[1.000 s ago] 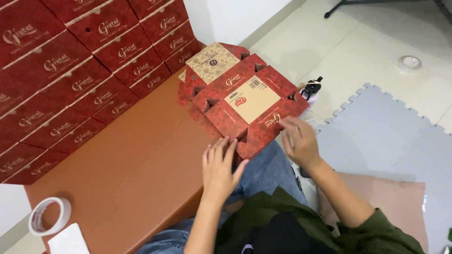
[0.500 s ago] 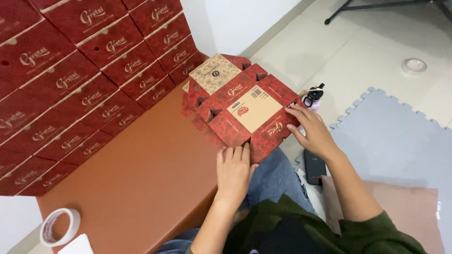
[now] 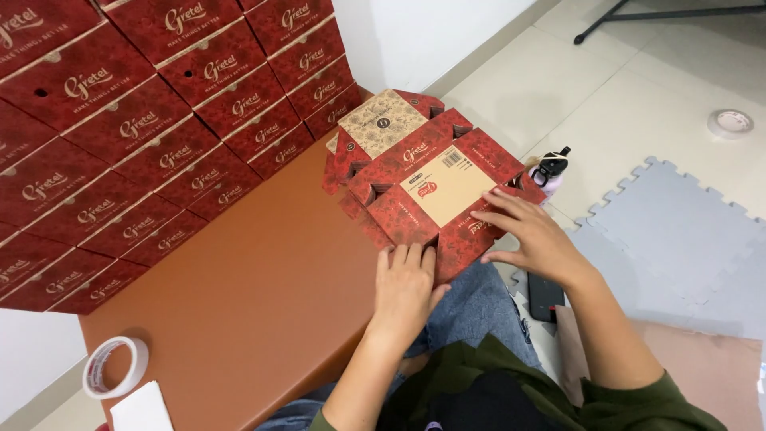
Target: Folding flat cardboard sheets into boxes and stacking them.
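We saw the flat red cardboard box blank [image 3: 435, 187] lying unfolded at the near right corner of the brown desk [image 3: 239, 295], its printed underside up, with a tan panel in the middle and a second tan patterned panel at the far end. Its long axis ran on a slant, from the edge nearest us up and away to the left toward the wall, and its near flaps hung out past the desk edge over the lap in blue jeans.

Our left hand [image 3: 407, 279] lay flat on the near corner flap, fingers together and pointing away from us, pressing down and gripping nothing. Our right hand [image 3: 531, 231] rested on the right-hand flap, fingers spread wide and pointing left across the cardboard, palm down, also closed around nothing. Both forearms came in from the bottom, the right one in a green sleeve.

To the left, a stack of finished red boxes [image 3: 152, 136] filled the far side of the desk, close to the blank's far end. A roll of white tape [image 3: 116, 365] sat at the near left of the desk, just beside a white sheet [image 3: 144, 409]. On the floor to the right we made out a small pink and black bottle [image 3: 549, 169], a grey foam mat [image 3: 678, 231], a dark flat object [image 3: 546, 297] and another tape roll [image 3: 729, 122].
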